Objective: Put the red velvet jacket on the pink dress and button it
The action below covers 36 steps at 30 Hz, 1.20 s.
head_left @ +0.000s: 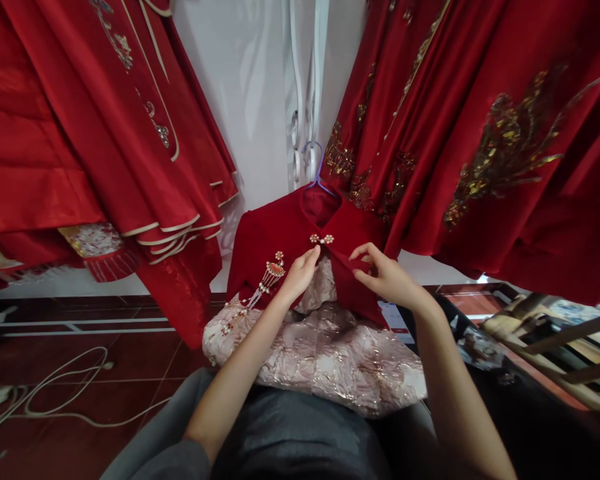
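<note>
A short red jacket hangs on a purple hanger in front of me, with a jewelled clasp joining its front at the neck. Just below the clasp, my left hand has its fingers pressed together at the jacket's front edge. My right hand is at the other front panel, thumb and forefinger apart; whether it touches the cloth I cannot tell. A beaded tassel brooch sits on the jacket's left side. Pale pink brocade cloth with a metallic sheen lies across my lap and shows through the jacket's opening.
Red garments with light piping hang at the left, and red gowns with gold embroidery at the right. White cables lie on the tiled floor. A wooden rack stands at the right. White metal bars are behind the hanger.
</note>
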Motion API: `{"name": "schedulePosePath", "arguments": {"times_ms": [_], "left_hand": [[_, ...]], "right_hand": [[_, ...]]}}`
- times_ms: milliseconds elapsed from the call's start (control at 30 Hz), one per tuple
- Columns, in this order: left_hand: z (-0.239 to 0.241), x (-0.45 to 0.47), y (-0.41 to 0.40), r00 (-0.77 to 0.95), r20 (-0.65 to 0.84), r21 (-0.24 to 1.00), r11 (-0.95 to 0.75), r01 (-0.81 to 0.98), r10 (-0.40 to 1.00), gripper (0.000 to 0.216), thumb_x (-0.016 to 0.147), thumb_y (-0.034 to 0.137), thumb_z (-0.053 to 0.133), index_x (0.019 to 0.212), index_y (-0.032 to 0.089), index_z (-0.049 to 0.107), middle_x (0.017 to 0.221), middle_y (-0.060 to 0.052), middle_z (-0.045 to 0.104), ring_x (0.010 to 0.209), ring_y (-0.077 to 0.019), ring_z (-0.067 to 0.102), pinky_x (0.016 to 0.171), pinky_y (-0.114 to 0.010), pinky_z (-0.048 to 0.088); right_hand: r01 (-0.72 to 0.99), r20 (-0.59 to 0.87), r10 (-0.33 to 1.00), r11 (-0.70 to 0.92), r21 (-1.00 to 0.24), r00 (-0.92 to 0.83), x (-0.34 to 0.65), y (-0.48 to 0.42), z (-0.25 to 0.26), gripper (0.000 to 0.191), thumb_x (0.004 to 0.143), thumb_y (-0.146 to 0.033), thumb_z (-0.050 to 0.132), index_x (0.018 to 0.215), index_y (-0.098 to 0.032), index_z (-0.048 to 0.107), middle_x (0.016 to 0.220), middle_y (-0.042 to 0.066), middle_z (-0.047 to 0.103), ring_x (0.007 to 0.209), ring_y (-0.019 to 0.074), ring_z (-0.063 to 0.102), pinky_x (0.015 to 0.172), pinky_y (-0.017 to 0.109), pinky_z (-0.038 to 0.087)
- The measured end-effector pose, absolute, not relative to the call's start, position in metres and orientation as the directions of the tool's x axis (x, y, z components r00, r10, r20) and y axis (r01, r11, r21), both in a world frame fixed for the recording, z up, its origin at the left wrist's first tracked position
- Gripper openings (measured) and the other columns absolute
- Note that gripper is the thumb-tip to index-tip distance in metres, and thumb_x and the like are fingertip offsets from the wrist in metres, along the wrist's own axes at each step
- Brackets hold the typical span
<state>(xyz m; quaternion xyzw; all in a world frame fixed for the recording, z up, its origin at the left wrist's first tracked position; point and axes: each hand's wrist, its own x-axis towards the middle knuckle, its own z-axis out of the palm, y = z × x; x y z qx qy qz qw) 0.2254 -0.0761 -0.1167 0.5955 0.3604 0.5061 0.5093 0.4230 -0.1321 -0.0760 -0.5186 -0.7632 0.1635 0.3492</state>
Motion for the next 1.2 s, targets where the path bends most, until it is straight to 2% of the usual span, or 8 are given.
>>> {"name": "schedulePosePath", "arguments": {"times_ms": [167,233,333,533,800,967,1067,1200], "left_hand": [[-0.116,0.197,-0.097,-0.102,0.552,0.804,-0.496,0.329,0.827,0.014,0.082,0.028,0.060,0.092,0.018,0.062,0.095,-0.006,0.065,0.075,-0.0131,0.061,0.067,-0.025,0.053],[-0.122,0.182,-0.098,-0.203,0.643,0.706,-0.468,0.532,0.738,0.016,0.077,0.023,0.064,0.091,0.019,0.058,0.098,-0.006,0.060,0.077,-0.0132,0.059,0.069,-0.026,0.051],[-0.133,0.163,-0.091,-0.184,0.644,0.659,-0.415,0.627,0.743,0.025,0.074,0.021,0.068,0.093,0.019,0.052,0.097,-0.005,0.058,0.075,-0.0132,0.059,0.071,-0.028,0.051],[-0.143,0.154,-0.081,-0.165,0.578,0.747,-0.437,0.500,0.799,0.017,0.080,0.024,0.062,0.092,0.019,0.051,0.078,-0.001,0.064,0.068,-0.0112,0.062,0.068,-0.023,0.051],[-0.140,0.157,-0.077,-0.169,0.471,0.874,-0.432,0.223,0.866,0.017,0.078,0.032,0.064,0.084,0.016,0.066,0.085,-0.006,0.072,0.076,-0.0149,0.069,0.074,-0.027,0.055],[-0.139,0.155,-0.072,-0.189,0.419,0.907,-0.400,0.130,0.888,0.022,0.077,0.033,0.066,0.086,0.014,0.070,0.091,-0.009,0.074,0.080,-0.0175,0.070,0.080,-0.031,0.056],[-0.141,0.153,-0.068,-0.181,0.357,0.934,-0.352,0.064,0.916,0.023,0.075,0.031,0.067,0.088,0.013,0.070,0.093,-0.010,0.074,0.081,-0.0179,0.070,0.082,-0.033,0.057],[-0.142,0.153,-0.066,-0.163,0.320,0.946,-0.323,0.006,0.933,0.023,0.076,0.028,0.065,0.091,0.012,0.071,0.098,-0.010,0.074,0.086,-0.0185,0.070,0.085,-0.035,0.057]], "right_hand": [[0.715,0.429,0.873,0.452,-0.534,-0.231,0.421,-0.157,-0.056,0.008,0.075,-0.022,0.060,0.083,-0.025,0.059,0.059,-0.004,0.056,0.051,0.0133,0.052,0.050,0.025,0.038],[0.755,0.514,0.842,0.442,-0.485,-0.163,0.417,-0.162,-0.053,0.009,0.075,-0.020,0.060,0.081,-0.026,0.063,0.061,-0.002,0.060,0.052,0.0139,0.053,0.051,0.026,0.038],[0.705,0.567,0.816,0.468,-0.532,-0.114,0.407,-0.161,-0.056,0.016,0.075,-0.019,0.061,0.088,-0.026,0.064,0.073,0.001,0.065,0.058,0.0148,0.057,0.055,0.027,0.042],[0.396,0.471,0.856,0.517,-0.759,-0.215,0.369,-0.139,-0.085,0.031,0.067,-0.021,0.066,0.095,-0.022,0.053,0.086,0.002,0.061,0.067,0.0128,0.057,0.061,0.025,0.048],[0.479,0.548,0.834,0.508,-0.716,-0.067,0.291,-0.083,-0.118,0.029,0.069,-0.017,0.059,0.097,-0.020,0.051,0.080,-0.001,0.057,0.062,0.0116,0.057,0.064,0.027,0.050],[0.172,0.422,0.905,0.424,-0.889,-0.050,0.279,-0.060,-0.136,0.033,0.071,-0.024,0.061,0.102,-0.020,0.051,0.096,0.003,0.056,0.071,0.0112,0.062,0.070,0.030,0.057],[-0.020,0.348,0.933,0.348,-0.937,-0.097,0.283,-0.057,-0.142,0.028,0.075,-0.030,0.060,0.101,-0.021,0.053,0.091,0.000,0.054,0.071,0.0105,0.064,0.068,0.030,0.059],[-0.070,0.314,0.947,0.310,-0.948,-0.062,0.285,-0.057,-0.142,0.028,0.073,-0.037,0.066,0.093,-0.019,0.055,0.082,-0.002,0.052,0.066,0.0099,0.064,0.067,0.029,0.060]]}}
